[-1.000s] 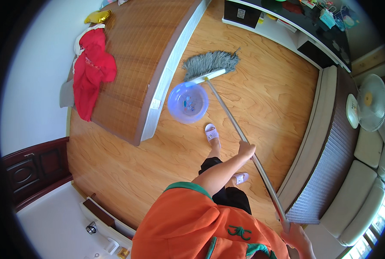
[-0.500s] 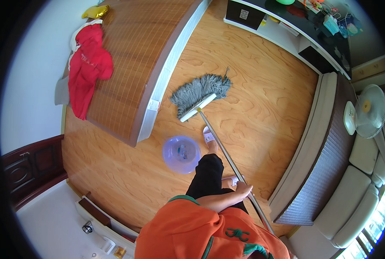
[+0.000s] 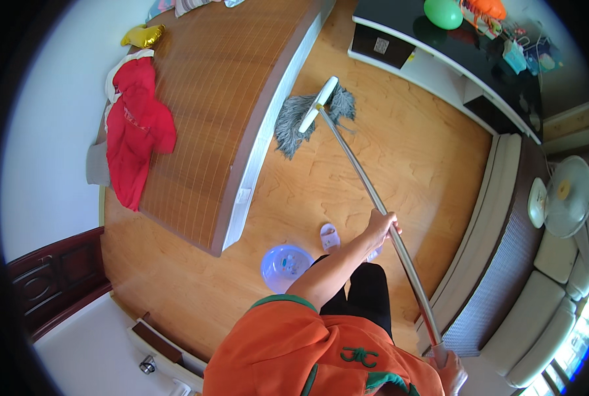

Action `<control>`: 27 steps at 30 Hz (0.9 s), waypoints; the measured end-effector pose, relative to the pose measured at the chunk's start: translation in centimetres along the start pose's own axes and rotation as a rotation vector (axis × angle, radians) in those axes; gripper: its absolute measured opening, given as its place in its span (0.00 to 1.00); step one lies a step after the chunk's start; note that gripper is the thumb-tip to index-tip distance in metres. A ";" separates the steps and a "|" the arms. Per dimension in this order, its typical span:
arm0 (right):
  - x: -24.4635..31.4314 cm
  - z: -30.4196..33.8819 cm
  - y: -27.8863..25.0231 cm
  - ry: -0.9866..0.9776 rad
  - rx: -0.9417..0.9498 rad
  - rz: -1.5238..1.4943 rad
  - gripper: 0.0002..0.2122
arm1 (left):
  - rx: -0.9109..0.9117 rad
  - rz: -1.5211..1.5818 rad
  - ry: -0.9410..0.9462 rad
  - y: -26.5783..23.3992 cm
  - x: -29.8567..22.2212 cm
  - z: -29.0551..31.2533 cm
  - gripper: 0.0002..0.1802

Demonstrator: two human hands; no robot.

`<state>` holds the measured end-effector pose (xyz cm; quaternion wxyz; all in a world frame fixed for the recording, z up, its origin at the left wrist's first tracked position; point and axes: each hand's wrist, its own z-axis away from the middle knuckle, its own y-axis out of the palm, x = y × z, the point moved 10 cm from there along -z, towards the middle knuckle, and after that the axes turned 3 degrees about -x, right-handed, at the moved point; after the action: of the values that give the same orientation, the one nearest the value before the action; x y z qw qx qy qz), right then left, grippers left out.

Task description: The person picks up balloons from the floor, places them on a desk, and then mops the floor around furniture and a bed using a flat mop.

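Note:
My left hand is wrapped round the middle of a long metal mop handle, the arm stretched forward. Low at the right, my right hand grips the grey end of the same handle. The mop's white head bar is tilted, and its grey strands lie on the wooden floor beside the bed's side. A translucent purple basin stands on the floor left of my legs, partly covered by my left arm.
A bed with a woven mat fills the left, with a red garment on it. A black-topped TV cabinet stands at the far right. Along the right are a bench-like couch, a fan and sofa cushions.
The mop head has moved away from me, up along the bed's side. My left hand has gone forward with the handle, and my right hand has come into view at its end.

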<state>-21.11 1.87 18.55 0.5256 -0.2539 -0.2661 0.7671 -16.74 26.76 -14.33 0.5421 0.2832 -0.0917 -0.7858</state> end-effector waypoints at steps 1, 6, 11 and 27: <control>0.8 -0.5 -1.7 -0.026 -0.005 -0.072 0.16 | 0.033 0.050 0.012 1.3 -1.5 -0.4 0.06; 4.5 -2.7 -8.8 -0.106 0.240 -0.470 0.16 | 0.173 0.240 0.033 6.5 -8.0 -1.3 0.06; 8.0 -7.6 -17.1 -0.113 0.165 -0.449 0.14 | 0.217 0.314 -0.003 9.4 -13.3 -5.5 0.06; 18.7 -19.6 -29.5 -0.031 0.045 -0.484 0.11 | 0.200 0.173 -0.125 14.4 -32.6 -16.4 0.05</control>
<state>5.86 31.29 22.12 0.6957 -0.1591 -0.3099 0.6282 11.90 53.18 -10.07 0.5704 0.2774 -0.2270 -0.7390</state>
